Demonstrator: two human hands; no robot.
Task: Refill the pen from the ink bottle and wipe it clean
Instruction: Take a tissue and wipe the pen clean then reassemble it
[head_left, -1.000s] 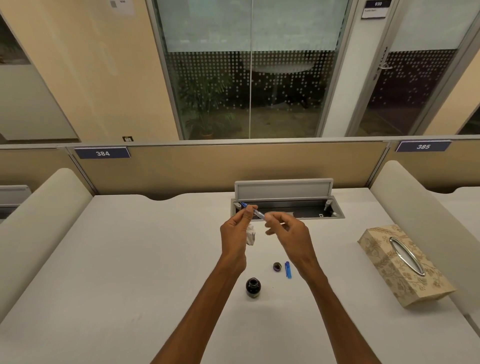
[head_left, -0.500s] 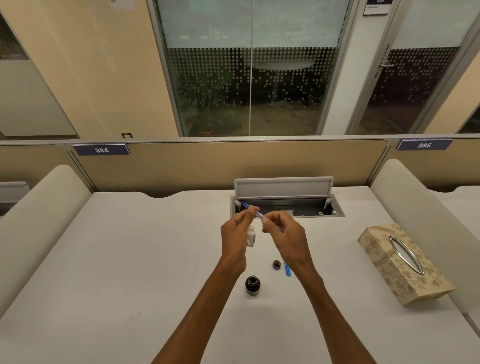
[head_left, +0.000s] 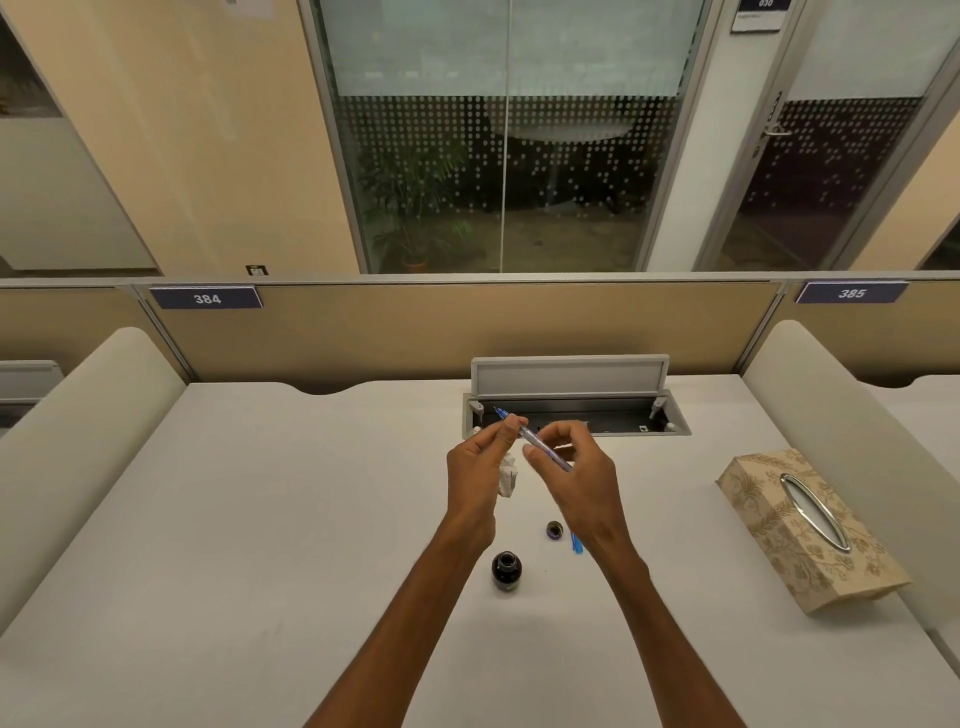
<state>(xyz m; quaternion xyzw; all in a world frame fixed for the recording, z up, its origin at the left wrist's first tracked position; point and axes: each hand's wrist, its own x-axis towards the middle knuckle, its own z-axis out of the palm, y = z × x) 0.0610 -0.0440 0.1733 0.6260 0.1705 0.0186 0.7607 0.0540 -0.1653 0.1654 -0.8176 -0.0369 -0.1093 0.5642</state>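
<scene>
Pen (head_left: 530, 437) pinched between both hands above the desk (head_left: 260, 519).
Left hand (head_left: 480, 467) grips it near the tip with a crumpled tissue (head_left: 508, 478) tucked in its palm; right hand (head_left: 576, 475) curls closed around the rear, hiding it. Ink bottle (head_left: 506, 570) stands open below, its cap (head_left: 555, 530) just beside.

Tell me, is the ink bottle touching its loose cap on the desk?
Apart. The head view shows bare desk between the open ink bottle and the cap, which lies farther back and to the right.
</scene>
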